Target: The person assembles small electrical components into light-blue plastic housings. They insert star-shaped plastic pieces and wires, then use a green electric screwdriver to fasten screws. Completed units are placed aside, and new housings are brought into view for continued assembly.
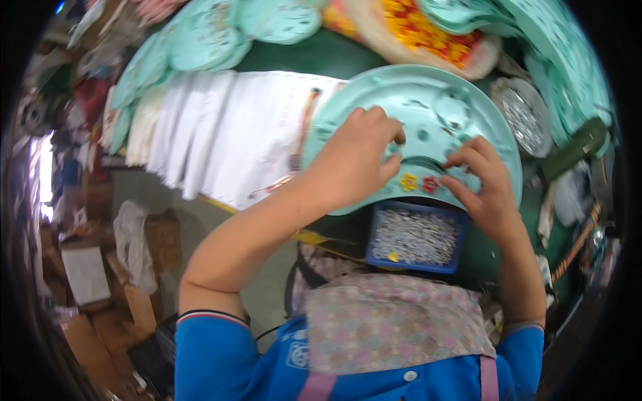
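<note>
A mint-green molded plastic panel [422, 136] with a rounded outer edge and a curved slot lies in front of me. A yellow flower-shaped piece [408, 182] and a red flower-shaped piece [430, 184] sit near its lower edge. My left hand [364, 155] is over the panel's left part with its fingers curled in; whatever they hold, if anything, is hidden. On the right side, my right hand [487, 187] is bent over the panel, thumb and forefinger a little apart near the red flower. No held object shows between them.
Below the panel stands a blue tray [374, 254] of small pale metallic parts. A bag of red and yellow pieces [428, 33] and a bowl of silvery parts [525, 117] are beyond it. White sheets [247, 127] fan out leftward; more green panels [207, 40] are stacked behind.
</note>
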`<state>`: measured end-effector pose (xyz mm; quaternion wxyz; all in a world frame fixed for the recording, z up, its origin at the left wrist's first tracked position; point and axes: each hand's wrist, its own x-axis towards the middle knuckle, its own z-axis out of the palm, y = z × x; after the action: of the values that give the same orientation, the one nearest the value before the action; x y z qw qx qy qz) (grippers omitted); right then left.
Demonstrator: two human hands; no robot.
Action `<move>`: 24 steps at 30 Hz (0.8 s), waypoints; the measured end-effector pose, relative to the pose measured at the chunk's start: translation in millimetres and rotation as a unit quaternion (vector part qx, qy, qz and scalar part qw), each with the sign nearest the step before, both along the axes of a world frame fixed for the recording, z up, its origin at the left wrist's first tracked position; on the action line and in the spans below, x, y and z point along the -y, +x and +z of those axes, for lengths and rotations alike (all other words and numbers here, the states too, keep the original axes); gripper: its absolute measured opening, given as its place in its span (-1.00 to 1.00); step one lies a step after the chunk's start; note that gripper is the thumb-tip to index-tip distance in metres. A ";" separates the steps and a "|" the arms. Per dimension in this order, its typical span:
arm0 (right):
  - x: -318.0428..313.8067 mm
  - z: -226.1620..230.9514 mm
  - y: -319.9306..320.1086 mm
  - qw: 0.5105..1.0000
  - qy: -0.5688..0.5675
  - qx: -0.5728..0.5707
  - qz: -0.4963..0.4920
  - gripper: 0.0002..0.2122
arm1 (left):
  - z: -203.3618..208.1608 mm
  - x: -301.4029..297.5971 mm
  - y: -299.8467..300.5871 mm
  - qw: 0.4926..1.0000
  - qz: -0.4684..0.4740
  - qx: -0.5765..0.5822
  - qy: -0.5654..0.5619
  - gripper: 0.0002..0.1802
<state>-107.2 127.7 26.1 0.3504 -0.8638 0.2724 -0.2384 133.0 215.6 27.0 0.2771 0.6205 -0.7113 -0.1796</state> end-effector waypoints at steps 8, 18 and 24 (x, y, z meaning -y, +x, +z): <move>-9.1 16.4 31.0 0.998 0.006 -0.014 0.068 -0.79 | -29.7 -116.4 194.9 0.783 0.467 0.410 0.009 -0.66; -53.6 19.3 186.5 0.882 -0.309 -0.070 0.348 -0.82 | -26.7 -129.8 171.2 0.900 0.399 0.172 -0.028 -0.82; 31.1 -4.0 281.9 0.831 -0.314 -0.373 0.269 -0.83 | -34.4 -128.1 120.5 0.965 0.245 0.096 -0.023 -0.84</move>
<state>174.7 96.6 22.2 -0.0173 -0.9897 0.0494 0.1334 253.6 343.7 -7.4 0.2570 0.7835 -0.5650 -0.0299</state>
